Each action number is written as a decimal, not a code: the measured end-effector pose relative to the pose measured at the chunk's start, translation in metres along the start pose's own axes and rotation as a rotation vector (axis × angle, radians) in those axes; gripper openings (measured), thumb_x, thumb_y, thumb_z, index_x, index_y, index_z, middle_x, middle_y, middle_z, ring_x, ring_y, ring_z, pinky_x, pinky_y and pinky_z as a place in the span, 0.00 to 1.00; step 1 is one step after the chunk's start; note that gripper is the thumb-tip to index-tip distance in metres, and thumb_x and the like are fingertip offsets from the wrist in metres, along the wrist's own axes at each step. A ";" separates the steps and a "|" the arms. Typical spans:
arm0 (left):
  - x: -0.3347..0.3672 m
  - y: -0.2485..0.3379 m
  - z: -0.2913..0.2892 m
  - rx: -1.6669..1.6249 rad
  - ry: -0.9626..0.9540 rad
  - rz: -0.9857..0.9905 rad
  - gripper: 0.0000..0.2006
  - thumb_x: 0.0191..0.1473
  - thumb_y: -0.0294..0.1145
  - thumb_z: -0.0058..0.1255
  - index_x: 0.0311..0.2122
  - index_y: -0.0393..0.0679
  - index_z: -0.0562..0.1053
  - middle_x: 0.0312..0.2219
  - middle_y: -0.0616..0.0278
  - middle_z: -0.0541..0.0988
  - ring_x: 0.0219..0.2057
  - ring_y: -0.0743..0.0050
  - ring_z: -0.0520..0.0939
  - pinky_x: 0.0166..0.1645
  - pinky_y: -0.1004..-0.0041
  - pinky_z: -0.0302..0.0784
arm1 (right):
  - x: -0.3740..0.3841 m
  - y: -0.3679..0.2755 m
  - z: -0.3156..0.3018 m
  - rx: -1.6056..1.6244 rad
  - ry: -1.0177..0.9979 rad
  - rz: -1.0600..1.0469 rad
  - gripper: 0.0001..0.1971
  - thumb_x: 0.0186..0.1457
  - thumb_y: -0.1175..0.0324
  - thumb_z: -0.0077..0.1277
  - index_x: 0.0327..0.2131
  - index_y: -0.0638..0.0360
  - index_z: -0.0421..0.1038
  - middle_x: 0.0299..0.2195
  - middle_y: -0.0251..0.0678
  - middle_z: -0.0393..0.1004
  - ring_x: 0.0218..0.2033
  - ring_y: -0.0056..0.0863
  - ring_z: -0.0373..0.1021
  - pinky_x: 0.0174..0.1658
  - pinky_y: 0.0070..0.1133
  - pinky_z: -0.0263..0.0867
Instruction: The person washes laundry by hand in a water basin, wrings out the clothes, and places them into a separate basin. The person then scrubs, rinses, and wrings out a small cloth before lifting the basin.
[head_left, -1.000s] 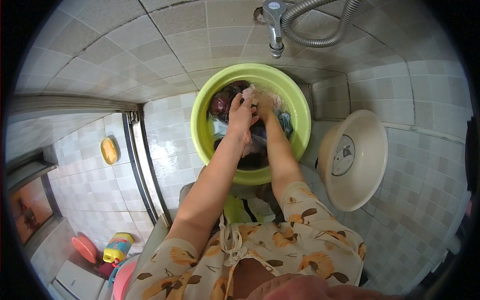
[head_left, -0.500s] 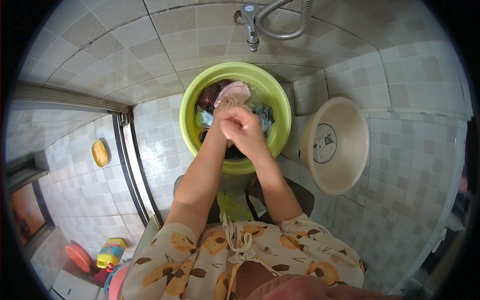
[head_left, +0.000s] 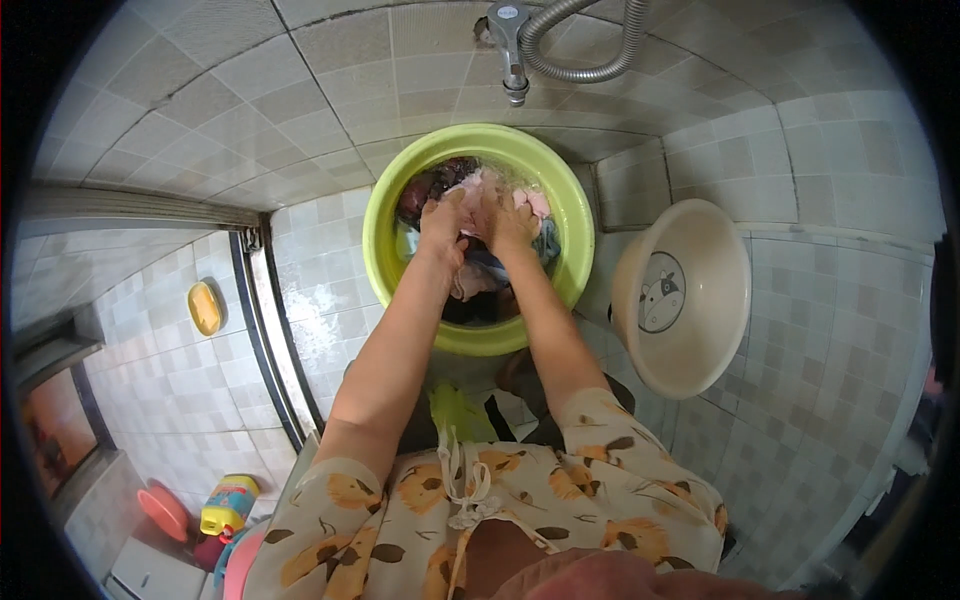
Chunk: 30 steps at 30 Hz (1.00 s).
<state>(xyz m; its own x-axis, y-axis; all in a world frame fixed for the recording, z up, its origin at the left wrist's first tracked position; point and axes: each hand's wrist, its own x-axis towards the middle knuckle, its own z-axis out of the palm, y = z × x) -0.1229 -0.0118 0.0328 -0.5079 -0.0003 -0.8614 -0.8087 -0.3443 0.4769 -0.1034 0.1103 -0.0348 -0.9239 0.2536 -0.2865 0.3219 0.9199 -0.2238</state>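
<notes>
A lime-green basin (head_left: 380, 215) stands against the tiled wall, with wet laundry and some water inside. Across the pink cloth (head_left: 540, 203) in it, my two hands work side by side. On its left part, my left hand (head_left: 443, 225) has its fingers bent into the fabric. My right hand (head_left: 510, 228) grips it on the other side, fingers somewhat apart, the tips partly lost in the folds. A dark maroon garment (head_left: 412, 200) lies left of the hands, a grey-blue cloth (head_left: 547, 243) to the right. Nearer me are a brownish cloth (head_left: 470, 283) and black fabric.
A cream basin (head_left: 705, 300) with a cow picture leans tilted at the right. Above hangs a metal tap (head_left: 512, 60) with a coiled hose. A door track (head_left: 272, 320) runs along the left; beyond it are a yellow-orange dish (head_left: 204, 307) and a yellow bottle (head_left: 228, 505).
My right hand, closed above the left wrist before, has come down into the basin onto the pink cloth. The cloth now spreads between both hands. The view has shifted slightly.
</notes>
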 end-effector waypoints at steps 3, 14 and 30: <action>-0.030 0.006 0.019 -0.044 -0.150 0.045 0.41 0.51 0.42 0.50 0.63 0.48 0.41 0.61 0.45 0.45 0.60 0.45 0.53 0.59 0.51 0.53 | 0.040 0.024 0.028 -0.022 -0.011 0.040 0.28 0.52 0.57 0.48 0.57 0.41 0.55 0.54 0.45 0.59 0.54 0.45 0.58 0.54 0.36 0.56; -0.051 0.014 0.026 -0.082 -0.227 -0.074 0.35 0.54 0.47 0.45 0.61 0.43 0.47 0.60 0.47 0.48 0.59 0.43 0.56 0.56 0.45 0.56 | -0.011 0.014 -0.131 0.710 0.189 -0.256 0.08 0.51 0.73 0.48 0.35 0.64 0.72 0.30 0.41 0.75 0.33 0.30 0.72 0.39 0.22 0.66; -0.075 -0.006 0.033 -0.367 -0.774 -0.053 0.16 0.58 0.29 0.32 0.48 0.32 0.66 0.43 0.47 0.74 0.43 0.58 0.77 0.50 0.62 0.73 | -0.062 0.025 -0.140 0.987 0.529 -0.131 0.18 0.59 0.62 0.41 0.48 0.62 0.65 0.41 0.37 0.70 0.43 0.27 0.67 0.47 0.25 0.62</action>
<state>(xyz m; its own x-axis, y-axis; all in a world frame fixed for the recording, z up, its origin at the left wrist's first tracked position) -0.0901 0.0215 0.1005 -0.6394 0.6195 -0.4553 -0.7578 -0.6078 0.2372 -0.0667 0.1590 0.1076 -0.8585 0.4831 0.1721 0.0218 0.3696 -0.9289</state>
